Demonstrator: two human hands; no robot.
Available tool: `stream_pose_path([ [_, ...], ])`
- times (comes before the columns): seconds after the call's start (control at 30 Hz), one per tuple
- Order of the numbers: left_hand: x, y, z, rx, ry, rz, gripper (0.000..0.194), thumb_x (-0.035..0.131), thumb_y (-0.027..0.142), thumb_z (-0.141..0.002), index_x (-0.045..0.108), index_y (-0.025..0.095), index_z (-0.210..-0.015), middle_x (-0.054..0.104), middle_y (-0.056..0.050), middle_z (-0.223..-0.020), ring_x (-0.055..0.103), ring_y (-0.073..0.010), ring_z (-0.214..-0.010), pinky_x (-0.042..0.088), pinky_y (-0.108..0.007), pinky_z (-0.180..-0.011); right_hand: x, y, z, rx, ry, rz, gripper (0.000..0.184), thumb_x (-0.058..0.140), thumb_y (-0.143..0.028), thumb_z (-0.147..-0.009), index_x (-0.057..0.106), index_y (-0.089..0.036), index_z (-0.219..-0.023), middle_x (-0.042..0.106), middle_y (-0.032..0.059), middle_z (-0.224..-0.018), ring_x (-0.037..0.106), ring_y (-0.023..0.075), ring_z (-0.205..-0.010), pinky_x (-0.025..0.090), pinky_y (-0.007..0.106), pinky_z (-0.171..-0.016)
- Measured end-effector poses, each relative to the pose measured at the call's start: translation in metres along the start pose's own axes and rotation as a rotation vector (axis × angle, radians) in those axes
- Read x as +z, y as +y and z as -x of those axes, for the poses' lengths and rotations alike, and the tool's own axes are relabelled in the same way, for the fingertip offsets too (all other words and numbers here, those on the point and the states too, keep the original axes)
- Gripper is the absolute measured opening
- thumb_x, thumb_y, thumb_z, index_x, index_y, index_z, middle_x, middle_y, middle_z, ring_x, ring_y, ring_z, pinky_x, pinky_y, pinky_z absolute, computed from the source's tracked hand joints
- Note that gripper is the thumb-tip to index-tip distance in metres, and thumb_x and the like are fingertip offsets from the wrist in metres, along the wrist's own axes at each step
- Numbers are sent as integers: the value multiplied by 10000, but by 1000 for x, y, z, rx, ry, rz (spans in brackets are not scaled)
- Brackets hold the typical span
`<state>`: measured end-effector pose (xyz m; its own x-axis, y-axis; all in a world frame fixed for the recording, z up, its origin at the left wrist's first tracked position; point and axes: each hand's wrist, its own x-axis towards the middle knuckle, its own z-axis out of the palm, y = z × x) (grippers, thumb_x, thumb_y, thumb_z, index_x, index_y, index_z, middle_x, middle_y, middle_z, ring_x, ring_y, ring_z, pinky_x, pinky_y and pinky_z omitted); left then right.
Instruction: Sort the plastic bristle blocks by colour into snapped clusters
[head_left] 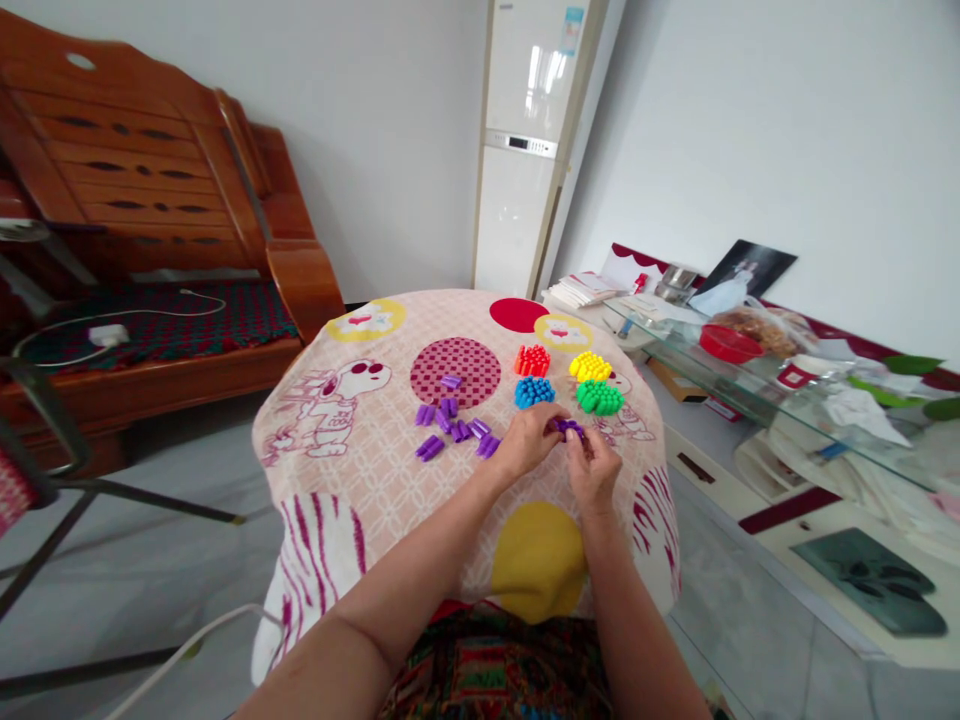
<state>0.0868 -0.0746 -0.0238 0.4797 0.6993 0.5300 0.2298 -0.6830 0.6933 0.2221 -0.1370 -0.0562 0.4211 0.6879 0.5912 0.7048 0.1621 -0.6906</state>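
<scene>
Both my hands meet over a round table (390,475) draped in a pale pink patterned cloth, the blue cluster of small plastic pieces (535,392) just beyond my left knuckles. The grip of my left hand (527,440) and that of my right hand (593,470) are drawn nearly closed, fingertips on small purple plastic pieces (568,428) on the near right side of the blue cluster; fingers hide how firmly each pinches.

The likeliest upset, as I judge it, is a left knuckle nudging the blue cluster into the red cluster (532,361) close behind it. Too hard a squeeze could shoot a slick purple piece toward the green cluster (600,397), right of the blue, with the yellow cluster (590,366) just beyond the green. A low leftward sweep of my wrist could scatter the loose purple groups (430,447) left of the blue, the nearest beside that wrist; a tug on the soft cloth could shift everything.

Right of the blue, past the green, the table's edge curves away, nearer than the left edge. Bare cloth shows left of the purple groups, and lifting straight up avoids every cluster.
</scene>
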Motion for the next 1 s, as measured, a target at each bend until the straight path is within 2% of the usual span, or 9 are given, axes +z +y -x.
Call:
stream_pose_path([
  [0.13,-3,-7,2,-89,80,42,294,585,76,-806,670,163,-1074,723,-71,-1005,676,-148,-841,557,-277,-802,1,6,-4,109,157,167,421,466,-486,-900,708,-150,-824,703,128,-733,599,214,-654,415,301,-632],
  [0.27,-3,-20,5,-206,126,-5,285,550,68,-814,683,159,-1049,728,-76,-969,685,-166,-877,568,-292,-816,5,16,-11,157,132,242,375,515,-456,-860,732,-160,-781,721,137,-758,617,231,-703,425,312,-688],
  [0.4,3,-31,7,-274,87,-19,348,559,47,-777,678,161,-1084,730,-70,-961,692,-161,-858,579,-295,-808,8,24,-14,192,143,170,327,538,-407,-817,746,-156,-830,742,130,-800,633,240,-736,460,325,-726],
  [0.67,7,-33,11,-278,80,-24,340,559,54,-774,687,155,-1072,739,-74,-973,696,-154,-843,572,-274,-787,6,25,-12,157,203,96,335,519,-339,-783,712,-131,-961,738,145,-923,655,248,-840,496,352,-807],
  [0.9,7,-36,15,-218,127,-27,330,531,57,-783,693,154,-1054,743,-70,-967,691,-157,-867,564,-297,-828,6,20,-12,140,138,12,384,517,-305,-765,705,-137,-1054,743,137,-1005,663,241,-869,509,347,-801],
  [1.0,7,-35,16,-213,129,-24,337,522,44,-775,699,154,-1040,745,-69,-965,693,-161,-881,561,-298,-843,4,17,-12,140,119,36,382,532,-327,-771,725,-132,-1037,751,132,-967,661,238,-823,502,338,-771],
])
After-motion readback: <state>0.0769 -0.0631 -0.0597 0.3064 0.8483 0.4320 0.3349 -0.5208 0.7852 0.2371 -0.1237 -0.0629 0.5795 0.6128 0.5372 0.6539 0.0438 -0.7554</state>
